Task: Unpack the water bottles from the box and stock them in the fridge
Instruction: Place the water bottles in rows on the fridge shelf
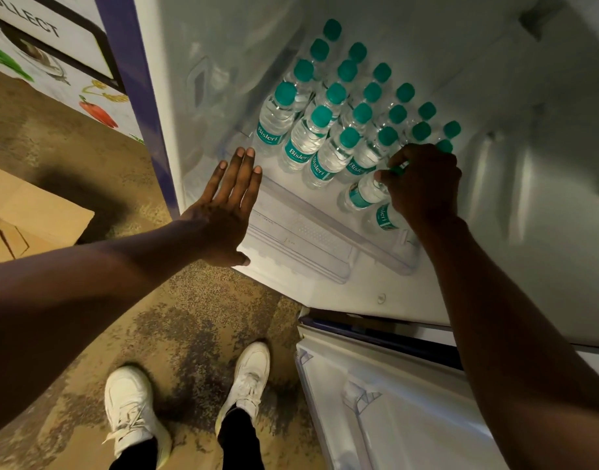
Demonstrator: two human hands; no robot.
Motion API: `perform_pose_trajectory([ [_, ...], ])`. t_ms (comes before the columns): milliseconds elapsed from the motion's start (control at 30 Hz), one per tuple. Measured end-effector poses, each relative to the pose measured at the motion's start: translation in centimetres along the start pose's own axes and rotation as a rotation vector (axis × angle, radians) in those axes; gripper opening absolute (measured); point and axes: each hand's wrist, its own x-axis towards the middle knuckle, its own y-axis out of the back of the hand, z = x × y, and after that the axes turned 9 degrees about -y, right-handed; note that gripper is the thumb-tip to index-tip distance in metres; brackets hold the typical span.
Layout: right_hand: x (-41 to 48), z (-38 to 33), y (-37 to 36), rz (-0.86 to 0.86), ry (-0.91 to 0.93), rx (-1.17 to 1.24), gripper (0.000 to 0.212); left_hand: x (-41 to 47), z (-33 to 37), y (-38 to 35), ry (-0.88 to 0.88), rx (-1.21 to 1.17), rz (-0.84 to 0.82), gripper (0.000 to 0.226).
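Reaching into the open fridge, my right hand has its grip closed around the teal cap of a water bottle at the front edge of the shelf, near its right corner, with another bottle just beside it under my wrist. My left hand is spread flat and holding nothing, over the shelf's front left corner. Rows of capped bottles stand upright behind, and the cardboard box sits on the floor to my left.
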Motion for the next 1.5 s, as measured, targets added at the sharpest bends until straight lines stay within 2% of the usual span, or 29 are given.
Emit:
perform_pose_trajectory([
  [167, 0.2, 0.1, 0.4, -0.089, 0.059, 0.181, 0.031, 0.2, 0.0, 0.2, 0.013, -0.050, -0.025, 0.177],
  [367, 0.2, 0.1, 0.3, -0.094, 0.167, 0.233, 0.024, 0.3, 0.1, 0.4, 0.032, -0.052, -0.051, 0.177],
  [500, 0.1, -0.2, 0.0, -0.139, 0.159, 0.288, 0.035, 0.4, 0.1, 0.5, 0.049, -0.047, -0.088, 0.176],
  [600, -0.1, -0.6, 0.1, -0.082, 0.132, 0.319, 0.045, 0.2, 0.1, 0.6, 0.047, -0.042, -0.105, 0.175],
  [767, 0.0, -0.8, -0.6, 0.023, 0.068, 0.122, 0.063, 0.2, 0.3, 1.2, 0.052, -0.056, -0.133, 0.172],
  [1033, 0.0, -1.0, -1.1, 0.018, 0.111, 0.152, 0.038, 0.0, 0.4, 1.6, 0.056, -0.060, -0.154, 0.169],
  [1267, 0.2, -0.7, -0.6, 0.003, 0.187, 0.180, 0.034, 0.1, 0.4, 1.5, 0.050, -0.028, -0.158, 0.167],
  [1500, 0.2, -0.8, -0.9, 0.001, 0.166, 0.167, 0.038, 0.1, 0.5, 1.9, 0.048, -0.038, -0.176, 0.167],
])
